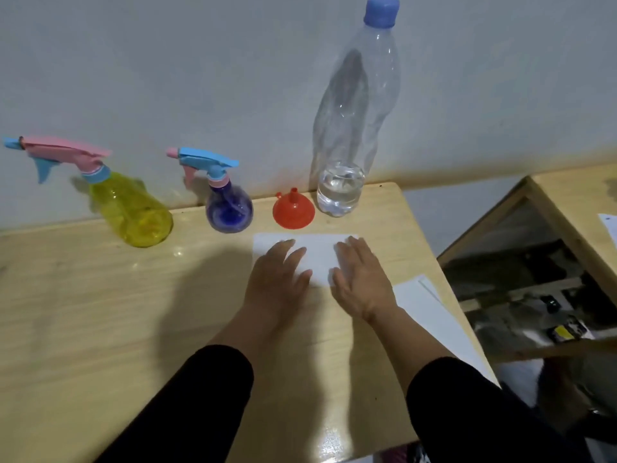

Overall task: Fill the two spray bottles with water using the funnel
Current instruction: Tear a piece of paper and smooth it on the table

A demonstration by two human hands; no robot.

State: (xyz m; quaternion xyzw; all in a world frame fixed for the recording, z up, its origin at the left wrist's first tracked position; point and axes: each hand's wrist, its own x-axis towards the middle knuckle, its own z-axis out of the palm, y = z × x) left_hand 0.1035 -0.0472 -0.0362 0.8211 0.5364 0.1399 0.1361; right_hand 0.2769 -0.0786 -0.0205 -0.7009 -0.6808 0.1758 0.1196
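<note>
Presently we note the 2 spray bottles at the back of the wooden table (83,295) against the wall: the blue spray bottle (229,208) stands at about 11 o'clock from the hands, the yellow spray bottle (133,208) further out at about 10 o'clock, both with trigger heads still on. The red funnel (293,210) sits mouth-down, spout up, at 12 o'clock, just beyond the white paper (317,252). The water bottle (350,128) stands upright at 1 o'clock, capped, its long axis vertical, water only near the base.

Left hand (278,275) and right hand (359,279) lie flat, fingers extended, apart, pressing the paper and holding nothing. We judge the left hand nearer the spray bottles, the right nearer the water bottle.

How much liquid the tinted spray bottles hold is unclear. Further paper sheets (430,315) run to the table edge at 4 o'clock.
</note>
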